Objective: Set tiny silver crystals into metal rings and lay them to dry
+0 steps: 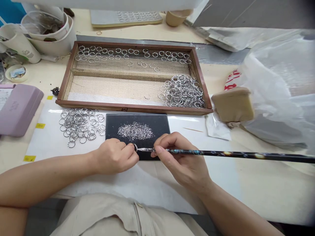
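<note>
My left hand (115, 155) is closed, pinching a small ring (135, 147) between thumb and forefinger. In my right hand (183, 160) is a long, dark, patterned picker pen (211, 152), held like a pencil. Its pale tapered tip points left and meets or nearly meets the ring; I cannot tell which. Both hands are over the near part of a black tray (113, 119), on which lies a heap of tiny glittering stones (135, 131). Left of the tray, a loose pile of silver rings (80, 124) rests on the white sheet (50, 134).
Behind the tray stands a wood-framed mesh box (133, 107) with rows of rings and a large ring heap (183, 91). A tan block (232, 106) and plastic bags (273, 82) are at the right. A mauve case (23, 109), cups (22, 42) and a toothpick (193, 129) lie around.
</note>
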`<state>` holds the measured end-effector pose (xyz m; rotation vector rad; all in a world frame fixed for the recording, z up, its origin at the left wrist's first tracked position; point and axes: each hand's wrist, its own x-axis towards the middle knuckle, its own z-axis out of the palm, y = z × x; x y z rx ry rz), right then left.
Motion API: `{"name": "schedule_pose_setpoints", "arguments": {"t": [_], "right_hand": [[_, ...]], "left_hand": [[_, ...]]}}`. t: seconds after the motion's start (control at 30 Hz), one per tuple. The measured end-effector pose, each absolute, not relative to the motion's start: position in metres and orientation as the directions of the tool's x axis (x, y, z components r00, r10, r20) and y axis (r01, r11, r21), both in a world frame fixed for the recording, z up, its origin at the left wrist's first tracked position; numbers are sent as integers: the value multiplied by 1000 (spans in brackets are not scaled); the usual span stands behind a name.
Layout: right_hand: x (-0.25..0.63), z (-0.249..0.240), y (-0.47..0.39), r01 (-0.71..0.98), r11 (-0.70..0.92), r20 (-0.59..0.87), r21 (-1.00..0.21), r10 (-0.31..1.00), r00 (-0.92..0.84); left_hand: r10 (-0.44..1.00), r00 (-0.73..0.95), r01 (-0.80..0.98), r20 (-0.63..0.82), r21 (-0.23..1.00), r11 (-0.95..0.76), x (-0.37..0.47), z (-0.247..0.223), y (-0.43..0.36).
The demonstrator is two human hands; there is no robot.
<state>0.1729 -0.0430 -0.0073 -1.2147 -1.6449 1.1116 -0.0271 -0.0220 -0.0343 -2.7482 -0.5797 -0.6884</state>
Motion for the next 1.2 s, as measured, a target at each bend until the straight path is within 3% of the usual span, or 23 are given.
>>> {"name": "schedule_pose_setpoints", "arguments": {"t": [1.2], "right_hand": [[173,-7,-43,279,147,91,-949,975,-204]], "left_hand": [[317,817,434,482,-152,-888,-27,-33,-21]]}}
